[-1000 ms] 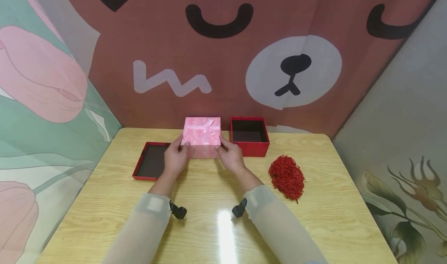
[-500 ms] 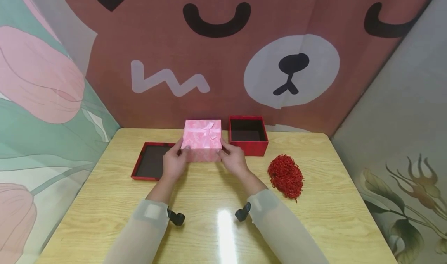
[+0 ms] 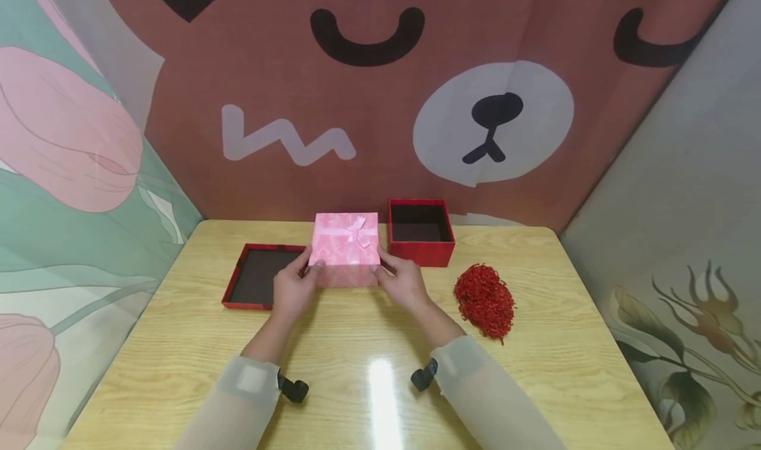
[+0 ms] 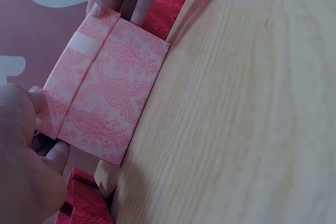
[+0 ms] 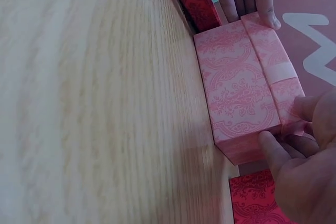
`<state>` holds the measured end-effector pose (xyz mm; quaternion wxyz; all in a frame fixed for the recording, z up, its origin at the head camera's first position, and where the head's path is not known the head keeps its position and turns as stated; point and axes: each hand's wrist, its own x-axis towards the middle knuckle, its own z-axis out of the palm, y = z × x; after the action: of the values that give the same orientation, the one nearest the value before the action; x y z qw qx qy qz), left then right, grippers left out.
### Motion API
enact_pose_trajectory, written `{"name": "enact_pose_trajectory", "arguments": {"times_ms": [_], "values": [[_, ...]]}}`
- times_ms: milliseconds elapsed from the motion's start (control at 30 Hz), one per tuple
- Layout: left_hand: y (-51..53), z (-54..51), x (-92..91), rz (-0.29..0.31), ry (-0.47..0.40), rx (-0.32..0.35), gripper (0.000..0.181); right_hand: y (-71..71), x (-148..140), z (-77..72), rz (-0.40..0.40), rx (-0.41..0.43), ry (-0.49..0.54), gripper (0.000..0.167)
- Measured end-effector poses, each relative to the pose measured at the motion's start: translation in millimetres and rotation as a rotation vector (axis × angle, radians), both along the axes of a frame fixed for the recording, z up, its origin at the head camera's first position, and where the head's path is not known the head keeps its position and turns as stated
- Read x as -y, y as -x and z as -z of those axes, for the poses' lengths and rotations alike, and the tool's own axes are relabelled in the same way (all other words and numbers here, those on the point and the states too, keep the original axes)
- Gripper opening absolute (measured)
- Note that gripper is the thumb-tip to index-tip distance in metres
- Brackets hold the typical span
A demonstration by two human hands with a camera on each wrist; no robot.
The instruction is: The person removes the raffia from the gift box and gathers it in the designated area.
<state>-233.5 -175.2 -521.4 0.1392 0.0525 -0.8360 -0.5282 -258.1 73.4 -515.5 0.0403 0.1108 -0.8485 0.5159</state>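
- Sleeves, two, pale and translucent (image 3: pixel 238 397), each with one small black wrist camera (image 3: pixel 294 389) at the cuff.
- One light wood-grain table (image 3: pixel 339 344) under everything.
- One loose heap of red shredded paper (image 3: pixel 484 301), right of the hands.
- Two hands: the left hand (image 3: pixel 294 288) and the right hand (image 3: pixel 404 281), each parted narrowly, thumb against fingers, pinching opposite ends of one box.
- That one pink patterned rectangular box (image 3: pixel 345 245), with one pale ribbon bow (image 3: pixel 359 232) on top, between the hands; whether its base touches the table, I cannot tell.
- One shallow red tray with dark lining (image 3: pixel 255 275), left, partly behind the left hand.
- One deep red box, open-topped (image 3: pixel 422 253), dark inside, right of the pink one.
- One brown wall with a bear face (image 3: pixel 267 53), farthest.
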Motion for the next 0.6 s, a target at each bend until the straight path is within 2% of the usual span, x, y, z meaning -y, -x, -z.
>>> {"name": "enact_pose_trajectory", "arguments": {"times_ms": [267,600], "values": [[-11.6,1.8,-0.9,0.016,-0.051,-0.025,0.053,-8.6,-4.8,2.3,-0.008,-0.014,-0.001,0.047],[-27.0,5.0,-0.9,0.014,0.002,-0.06,0.053,-21.9,-11.9,3.7,-0.023,0.021,0.026,0.048]]}}
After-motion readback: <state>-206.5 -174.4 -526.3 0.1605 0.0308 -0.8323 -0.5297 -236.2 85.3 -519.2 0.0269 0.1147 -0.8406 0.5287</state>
